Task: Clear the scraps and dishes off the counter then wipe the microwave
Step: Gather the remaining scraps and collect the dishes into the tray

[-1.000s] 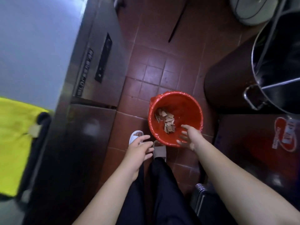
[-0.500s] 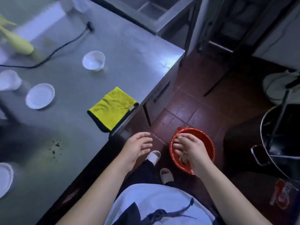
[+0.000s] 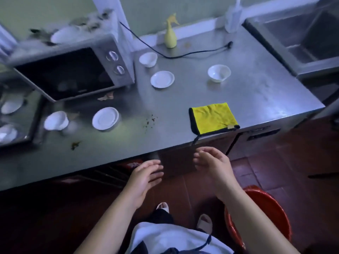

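Observation:
My left hand [image 3: 145, 177] and my right hand [image 3: 213, 164] hover empty, fingers relaxed, just below the front edge of the steel counter [image 3: 256, 85]. On it stand a silver microwave [image 3: 73, 70], white bowls [image 3: 219, 72] [image 3: 148, 59] [image 3: 56, 120] and white saucers [image 3: 162, 79] [image 3: 105, 118]. Dark crumbs [image 3: 150, 121], a leaf scrap [image 3: 75, 144] and a brown scrap [image 3: 107, 96] by the microwave lie on the steel. A yellow cloth [image 3: 212, 117] lies at the front edge. Another plate [image 3: 62, 34] and debris sit on top of the microwave.
A red bucket [image 3: 271, 208] stands on the tiled floor at my right, partly behind my right arm. A yellow spray bottle [image 3: 170, 36] and a black power cord [image 3: 192, 54] sit at the back. A sink [image 3: 300, 37] lies far right; more white dishes [image 3: 12, 105] at the left.
My view swung up from the bucket on the floor to the counter. My right hand left the bucket and both hands rose to the counter's front edge, empty.

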The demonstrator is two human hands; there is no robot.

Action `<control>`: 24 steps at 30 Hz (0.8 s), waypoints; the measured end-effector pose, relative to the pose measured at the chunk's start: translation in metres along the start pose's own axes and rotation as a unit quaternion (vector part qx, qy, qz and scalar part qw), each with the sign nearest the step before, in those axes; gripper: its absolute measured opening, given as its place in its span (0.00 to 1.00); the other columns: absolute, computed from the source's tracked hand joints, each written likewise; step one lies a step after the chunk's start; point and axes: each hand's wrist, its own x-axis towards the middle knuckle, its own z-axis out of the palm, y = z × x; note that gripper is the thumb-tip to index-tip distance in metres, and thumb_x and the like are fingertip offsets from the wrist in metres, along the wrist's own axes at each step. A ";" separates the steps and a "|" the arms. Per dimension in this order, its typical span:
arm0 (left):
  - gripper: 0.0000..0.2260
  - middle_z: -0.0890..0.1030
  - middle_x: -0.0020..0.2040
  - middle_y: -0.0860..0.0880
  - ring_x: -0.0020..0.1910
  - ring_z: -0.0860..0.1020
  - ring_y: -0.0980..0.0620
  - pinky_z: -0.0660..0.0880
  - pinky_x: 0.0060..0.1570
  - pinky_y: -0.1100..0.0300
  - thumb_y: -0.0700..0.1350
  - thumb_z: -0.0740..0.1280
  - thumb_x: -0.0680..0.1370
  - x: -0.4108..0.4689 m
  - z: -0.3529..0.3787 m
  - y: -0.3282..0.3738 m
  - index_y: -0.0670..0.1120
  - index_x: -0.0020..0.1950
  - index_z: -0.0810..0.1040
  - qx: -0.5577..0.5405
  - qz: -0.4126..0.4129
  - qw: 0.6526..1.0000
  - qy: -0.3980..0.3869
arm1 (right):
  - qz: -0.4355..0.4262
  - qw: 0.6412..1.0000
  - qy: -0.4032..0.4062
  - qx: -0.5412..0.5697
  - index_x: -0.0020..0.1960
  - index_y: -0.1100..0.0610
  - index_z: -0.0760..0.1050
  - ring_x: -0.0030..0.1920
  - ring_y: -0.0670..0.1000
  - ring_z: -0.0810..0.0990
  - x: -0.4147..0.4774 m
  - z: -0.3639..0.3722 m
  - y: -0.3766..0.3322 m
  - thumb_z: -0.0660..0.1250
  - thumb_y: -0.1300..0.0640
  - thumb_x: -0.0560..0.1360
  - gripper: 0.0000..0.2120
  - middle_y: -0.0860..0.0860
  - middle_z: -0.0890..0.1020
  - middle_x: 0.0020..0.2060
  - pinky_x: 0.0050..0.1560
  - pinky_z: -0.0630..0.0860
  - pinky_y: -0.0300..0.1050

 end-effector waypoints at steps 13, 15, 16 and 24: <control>0.08 0.86 0.48 0.44 0.44 0.83 0.50 0.80 0.42 0.59 0.38 0.63 0.81 0.007 -0.161 0.022 0.43 0.56 0.81 -0.134 0.030 0.990 0.029 | -0.003 0.989 -0.078 -0.124 0.44 0.57 0.82 0.41 0.52 0.82 -0.024 0.174 0.043 0.69 0.64 0.77 0.05 0.56 0.83 0.39 0.44 0.77 0.45; 0.07 0.86 0.46 0.46 0.43 0.83 0.50 0.79 0.41 0.59 0.38 0.64 0.81 0.012 -0.193 0.026 0.43 0.56 0.81 -0.147 0.034 0.988 0.041 | 0.001 0.987 -0.081 -0.137 0.45 0.58 0.82 0.41 0.53 0.82 -0.023 0.203 0.055 0.69 0.64 0.76 0.04 0.56 0.83 0.39 0.43 0.79 0.44; 0.07 0.86 0.46 0.46 0.43 0.84 0.51 0.79 0.41 0.59 0.39 0.65 0.81 0.015 -0.207 0.027 0.44 0.55 0.81 -0.154 0.035 0.986 0.047 | 0.004 0.986 -0.081 -0.142 0.46 0.58 0.82 0.42 0.53 0.82 -0.022 0.216 0.061 0.69 0.64 0.76 0.04 0.56 0.82 0.39 0.41 0.80 0.43; 0.07 0.86 0.47 0.46 0.43 0.84 0.51 0.79 0.41 0.60 0.39 0.66 0.80 0.036 -0.289 0.038 0.46 0.53 0.83 -0.193 0.021 0.979 0.056 | -0.006 0.978 -0.065 -0.196 0.49 0.59 0.81 0.45 0.53 0.84 0.012 0.290 0.075 0.69 0.63 0.78 0.03 0.54 0.84 0.43 0.43 0.78 0.47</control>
